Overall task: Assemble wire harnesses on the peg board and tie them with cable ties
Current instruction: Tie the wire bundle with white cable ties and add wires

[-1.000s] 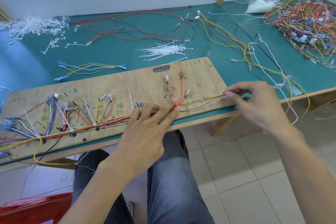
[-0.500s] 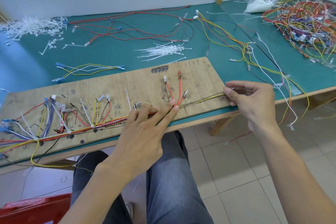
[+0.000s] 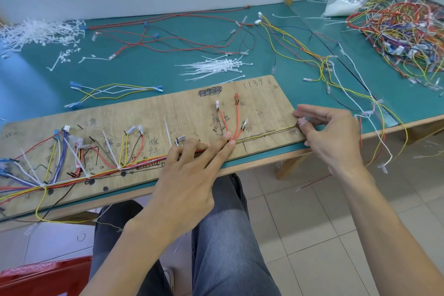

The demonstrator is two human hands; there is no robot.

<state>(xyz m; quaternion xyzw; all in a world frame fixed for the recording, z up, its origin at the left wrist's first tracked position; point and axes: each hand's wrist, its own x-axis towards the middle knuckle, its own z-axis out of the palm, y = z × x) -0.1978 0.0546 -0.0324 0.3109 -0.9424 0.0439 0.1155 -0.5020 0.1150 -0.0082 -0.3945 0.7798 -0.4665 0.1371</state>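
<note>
Green table (image 3: 144,72), peg board (image 3: 144,122): left hand (image 3: 189,175) still pins harness (image 3: 144,160); right hand (image 3: 336,137) fingers now pinching yellow wire (image 3: 264,136) end.

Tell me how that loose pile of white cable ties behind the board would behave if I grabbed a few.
The white cable ties look thin and springy, so they would probably bend and weigh almost nothing. They lie crisscrossed in a loose heap, so extras may drag along. Their smooth plastic likely slips from a light pinch.

The peg board (image 3: 149,125) bears handwritten "1139" near its far right corner. Left of that number sits a scribbled-out black mark; other pen notes are illegible.
</note>
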